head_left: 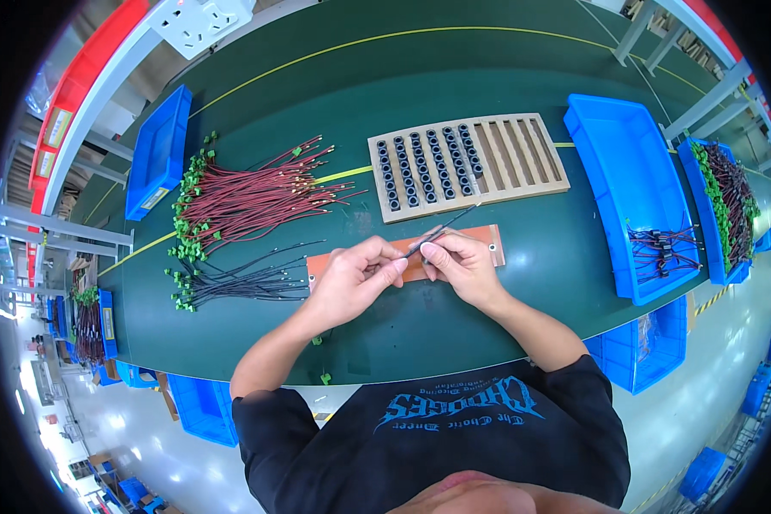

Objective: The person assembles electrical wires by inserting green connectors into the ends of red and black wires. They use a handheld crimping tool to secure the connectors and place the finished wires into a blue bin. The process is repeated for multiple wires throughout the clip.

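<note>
One thin black wire (pixel 459 217) is pinched in the closed grip of left hand (pixel 357 272) and right hand (pixel 464 264), above the flat orange-brown strip (pixel 485 233); adjustment appears underway, and steady alignment seems required.

From my station I see a green table (pixel 364 343) crossed by yellow lines (pixel 343 174). On its left, red wires (pixel 253 193) lie fanned out, with black wires (pixel 253 278) nearer the front edge. A slotted tray (pixel 550 178) sits mid-table, an orange strip (pixel 486 243) before it, a blue bin (pixel 630 176) to the right.
</note>
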